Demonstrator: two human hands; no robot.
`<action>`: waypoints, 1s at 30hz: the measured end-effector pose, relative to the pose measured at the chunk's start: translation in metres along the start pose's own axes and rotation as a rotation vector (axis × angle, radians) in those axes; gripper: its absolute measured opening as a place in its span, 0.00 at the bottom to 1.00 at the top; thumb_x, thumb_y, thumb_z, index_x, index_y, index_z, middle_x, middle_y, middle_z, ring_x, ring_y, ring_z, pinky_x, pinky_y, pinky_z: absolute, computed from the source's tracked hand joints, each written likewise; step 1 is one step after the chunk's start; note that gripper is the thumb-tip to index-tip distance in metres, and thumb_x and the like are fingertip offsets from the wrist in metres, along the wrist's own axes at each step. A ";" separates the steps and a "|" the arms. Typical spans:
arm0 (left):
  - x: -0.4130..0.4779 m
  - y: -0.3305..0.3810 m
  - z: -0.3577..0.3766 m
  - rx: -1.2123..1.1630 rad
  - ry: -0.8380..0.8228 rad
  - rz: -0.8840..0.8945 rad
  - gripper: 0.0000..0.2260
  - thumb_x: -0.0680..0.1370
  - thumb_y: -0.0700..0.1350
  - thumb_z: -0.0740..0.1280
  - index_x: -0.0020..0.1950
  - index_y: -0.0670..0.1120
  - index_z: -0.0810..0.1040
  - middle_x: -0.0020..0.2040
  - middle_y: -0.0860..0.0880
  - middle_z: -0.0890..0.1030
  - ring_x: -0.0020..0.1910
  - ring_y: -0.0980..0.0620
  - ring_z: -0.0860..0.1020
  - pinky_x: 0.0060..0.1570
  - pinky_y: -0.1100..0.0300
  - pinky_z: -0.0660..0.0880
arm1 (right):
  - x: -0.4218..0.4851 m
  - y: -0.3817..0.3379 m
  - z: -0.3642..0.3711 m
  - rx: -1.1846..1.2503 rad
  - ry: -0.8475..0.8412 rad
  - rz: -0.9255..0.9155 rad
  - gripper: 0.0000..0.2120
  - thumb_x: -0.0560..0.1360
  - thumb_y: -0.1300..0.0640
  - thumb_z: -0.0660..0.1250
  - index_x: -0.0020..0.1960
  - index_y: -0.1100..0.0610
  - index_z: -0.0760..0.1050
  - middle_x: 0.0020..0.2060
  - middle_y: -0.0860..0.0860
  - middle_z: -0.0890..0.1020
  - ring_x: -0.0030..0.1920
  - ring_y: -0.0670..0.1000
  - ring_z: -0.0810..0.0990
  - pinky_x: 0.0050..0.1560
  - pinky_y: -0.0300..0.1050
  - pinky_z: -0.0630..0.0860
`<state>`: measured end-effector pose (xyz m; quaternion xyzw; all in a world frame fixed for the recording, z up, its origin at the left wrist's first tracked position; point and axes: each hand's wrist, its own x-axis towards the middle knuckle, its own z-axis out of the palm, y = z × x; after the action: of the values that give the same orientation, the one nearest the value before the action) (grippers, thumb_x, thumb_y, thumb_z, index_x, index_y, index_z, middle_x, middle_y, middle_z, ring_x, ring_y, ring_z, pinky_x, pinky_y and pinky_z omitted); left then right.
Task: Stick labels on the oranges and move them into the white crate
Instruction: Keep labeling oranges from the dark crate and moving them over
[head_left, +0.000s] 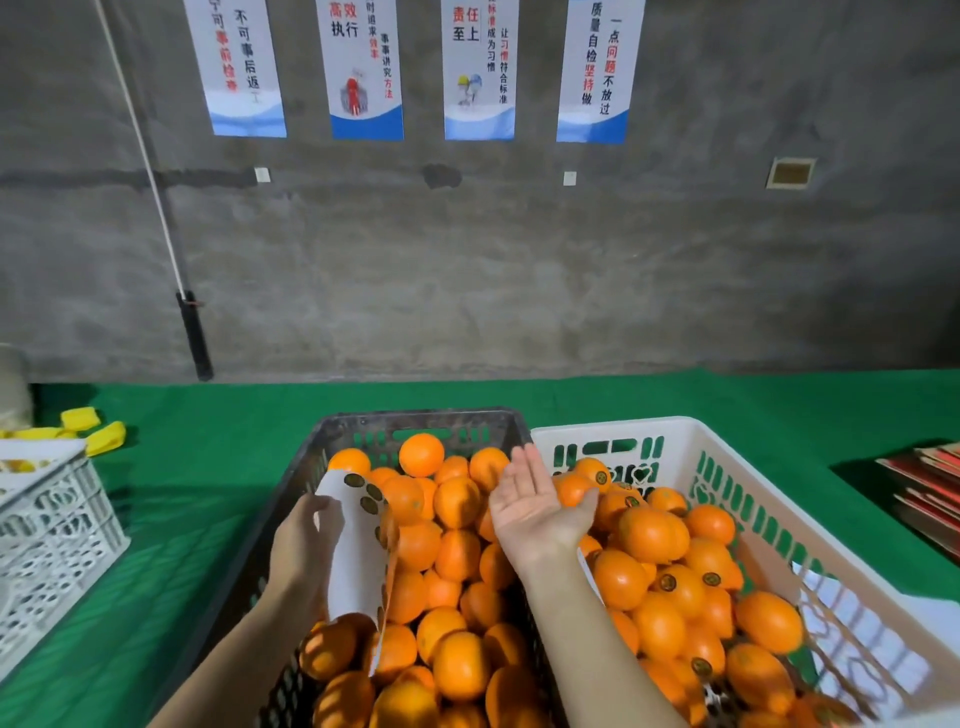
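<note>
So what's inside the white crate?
Oranges fill the white crate, and several of them wear dark round labels. The pile covers the crate's bottom, so whatever lies underneath cannot be seen.

A label sheet (358, 540) is gripped by the left hand (304, 545) over the black crate (415, 418); the right hand (535, 506) is held palm-up beside the white crate (691, 431).

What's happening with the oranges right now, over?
Left hand holds label sheet. Right hand open, empty, by white crate. Labelled oranges inside. Nothing blocking.
</note>
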<state>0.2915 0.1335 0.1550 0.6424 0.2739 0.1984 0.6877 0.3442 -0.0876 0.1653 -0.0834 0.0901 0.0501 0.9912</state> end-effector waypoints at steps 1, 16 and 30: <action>0.000 -0.001 0.001 0.001 -0.023 0.034 0.08 0.82 0.48 0.61 0.46 0.53 0.77 0.58 0.49 0.74 0.60 0.44 0.74 0.58 0.48 0.70 | 0.001 0.007 0.002 -0.146 0.030 0.039 0.37 0.78 0.29 0.49 0.59 0.59 0.79 0.49 0.57 0.86 0.46 0.56 0.84 0.37 0.44 0.77; -0.010 -0.014 0.002 0.311 -0.322 0.313 0.09 0.83 0.42 0.64 0.62 0.49 0.79 0.54 0.55 0.81 0.53 0.61 0.78 0.47 0.69 0.71 | -0.012 0.074 -0.035 -2.153 -0.492 -0.657 0.17 0.81 0.45 0.64 0.69 0.45 0.74 0.62 0.40 0.76 0.58 0.44 0.76 0.50 0.31 0.72; -0.015 -0.016 -0.001 0.507 -0.344 0.524 0.14 0.80 0.41 0.66 0.51 0.63 0.74 0.44 0.74 0.78 0.49 0.79 0.74 0.40 0.79 0.71 | -0.019 0.071 -0.024 -1.538 -0.349 -0.226 0.19 0.79 0.56 0.68 0.32 0.62 0.75 0.24 0.49 0.67 0.29 0.46 0.64 0.31 0.41 0.62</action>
<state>0.2783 0.1232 0.1409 0.8636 0.0221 0.1826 0.4693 0.3134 -0.0233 0.1347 -0.7436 -0.1353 0.0099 0.6547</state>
